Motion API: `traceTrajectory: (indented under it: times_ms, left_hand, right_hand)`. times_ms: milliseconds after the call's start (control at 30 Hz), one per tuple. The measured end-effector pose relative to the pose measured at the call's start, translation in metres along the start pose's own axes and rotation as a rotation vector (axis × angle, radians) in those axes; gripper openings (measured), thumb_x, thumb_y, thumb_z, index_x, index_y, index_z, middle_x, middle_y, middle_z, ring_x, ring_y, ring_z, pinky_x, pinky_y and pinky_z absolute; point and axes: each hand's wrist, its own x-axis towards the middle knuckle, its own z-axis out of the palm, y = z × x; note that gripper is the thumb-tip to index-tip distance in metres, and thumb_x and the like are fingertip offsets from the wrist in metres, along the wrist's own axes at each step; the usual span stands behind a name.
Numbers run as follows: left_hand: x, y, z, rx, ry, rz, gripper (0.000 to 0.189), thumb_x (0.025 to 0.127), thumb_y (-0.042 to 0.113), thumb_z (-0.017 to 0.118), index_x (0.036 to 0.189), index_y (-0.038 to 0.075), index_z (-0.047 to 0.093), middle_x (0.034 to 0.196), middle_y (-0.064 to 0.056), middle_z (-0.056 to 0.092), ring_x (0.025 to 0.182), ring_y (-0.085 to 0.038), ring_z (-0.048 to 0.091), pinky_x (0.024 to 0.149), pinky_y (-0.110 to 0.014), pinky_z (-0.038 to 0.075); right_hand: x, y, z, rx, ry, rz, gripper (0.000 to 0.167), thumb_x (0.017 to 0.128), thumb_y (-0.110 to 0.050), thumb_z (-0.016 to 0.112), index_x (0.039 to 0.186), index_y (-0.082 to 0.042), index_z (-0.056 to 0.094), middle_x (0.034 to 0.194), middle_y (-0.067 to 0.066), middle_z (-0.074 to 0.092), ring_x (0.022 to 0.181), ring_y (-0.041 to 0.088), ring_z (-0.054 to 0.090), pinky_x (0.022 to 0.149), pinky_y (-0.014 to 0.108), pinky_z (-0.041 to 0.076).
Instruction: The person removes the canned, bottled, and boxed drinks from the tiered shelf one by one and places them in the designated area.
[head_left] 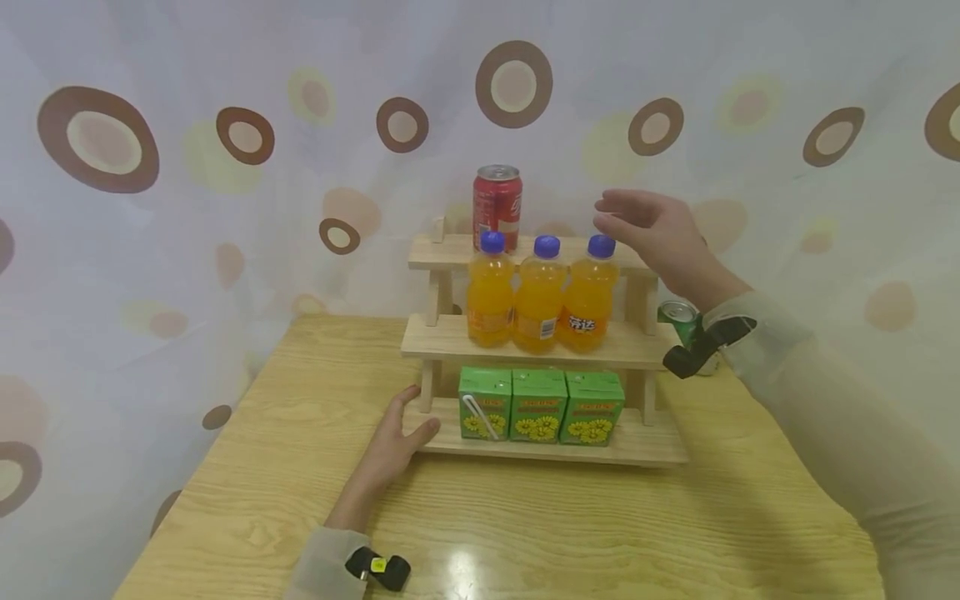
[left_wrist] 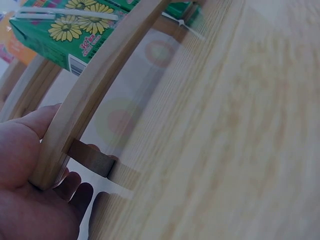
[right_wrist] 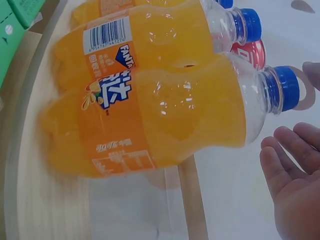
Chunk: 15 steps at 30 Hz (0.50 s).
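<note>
Head view: three orange bottles [head_left: 537, 300] stand in a row on the rack [head_left: 647, 347], on its mid shelf; three green cartons [head_left: 538, 408] sit on the rack's bottom shelf; red can [head_left: 496, 196] up on the rack's top shelf; green can [head_left: 678, 313] on the desk [head_left: 300, 433], behind the rack's R end, partly hidden by the arm; L hand [head_left: 393, 437] is at the rack's bottom L end; R hand [head_left: 660, 237] hangs by the rack's top shelf, R side, just above the R-end bottle's blue cap, w/ fingers loose & holding nothing.

L wrist view: fingers grasp the rack's bottom board at its end, thumb on the upper face, others curled round beneath; prob. a steadying hold; best keep it firm but light, w/o lifting or tugging that end, since a tilt could tip the bottles.

R wrist view: fingers are released, spread from the thumb, w/ the R-end bottle's cap near the gap; no contact visible; that bottle is close beside its neighbour on the rack's mid shelf; for any move here, best keep fingers clear of the cap when passing, approx. straight up & away from the rack; if touching the bottle, go gently, as a sideways knock could shove the whole row.
</note>
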Motion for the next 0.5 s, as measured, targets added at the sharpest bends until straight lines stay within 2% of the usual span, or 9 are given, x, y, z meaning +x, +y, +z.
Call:
traceTrajectory:
  times_ms: [500]
  left_hand:
    - [0.0,0.002,0.0,0.005,0.003,-0.003,0.073,0.097,0.034,0.064,0.155,0.014,0.024,0.162,-0.013,0.016,0.148,-0.035,0.007,0.114,-0.062,0.01]
  right_hand:
    - [0.022,-0.016,0.014,-0.04,-0.037,0.001,0.069,0.091,-0.048,0.068,0.148,-0.016,0.046,0.144,0.008,0.053,0.128,0.024,0.052,0.107,0.045,0.04]
